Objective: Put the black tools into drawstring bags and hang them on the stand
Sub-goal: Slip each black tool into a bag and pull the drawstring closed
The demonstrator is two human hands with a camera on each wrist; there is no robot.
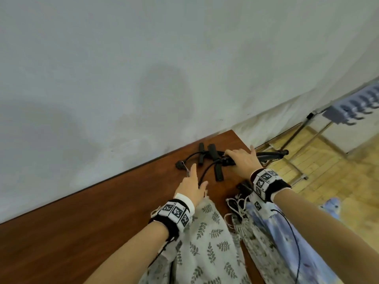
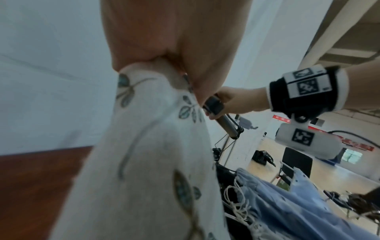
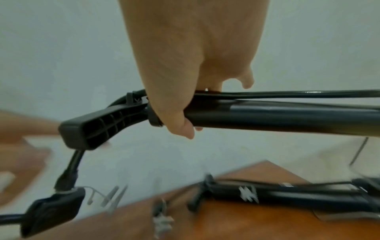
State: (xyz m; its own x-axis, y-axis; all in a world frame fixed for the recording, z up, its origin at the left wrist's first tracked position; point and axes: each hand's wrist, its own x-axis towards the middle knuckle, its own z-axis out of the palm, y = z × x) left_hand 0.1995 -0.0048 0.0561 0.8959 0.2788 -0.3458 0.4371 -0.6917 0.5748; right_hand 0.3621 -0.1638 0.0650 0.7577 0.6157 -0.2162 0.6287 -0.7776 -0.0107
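A: What does the head view give that the wrist views miss?

B: The whole layout. A reddish-brown wooden counter (image 1: 114, 203) runs from lower left toward the centre, against a pale wall. Near its far corner, centre right of the frame, lie black tube-shaped tools with T handles and thin hoses (image 1: 211, 158). At the bottom, a white drawstring bag with grey-green leaf print (image 1: 207, 242) lies beside a pale blue drawstring bag (image 1: 272, 232). At the upper right edge hangs a blue-grey rack with dark hooks (image 1: 356, 107) on a thin metal stand.

A: And the right wrist view?

B: The grip, close up. The right hand (image 3: 185, 81) wraps round the black barrel of one tool (image 3: 277, 116), just beside its ribbed black handle, which points to the left of the frame. This tool is lifted off the counter; another lies blurred below it, lower right.

A: The left hand?

B: In the head view the left hand (image 1: 191, 186) sits just left of centre, its forefinger stretched toward the tools. The left wrist view shows it pinching the gathered mouth of the leaf bag, which hangs down the middle of the frame. Whether the other fingers curl, I cannot tell.

A: The arms?

B: Both forearms reach up from the bottom edge, each with a black wristband carrying black-and-white markers (image 1: 174, 212).
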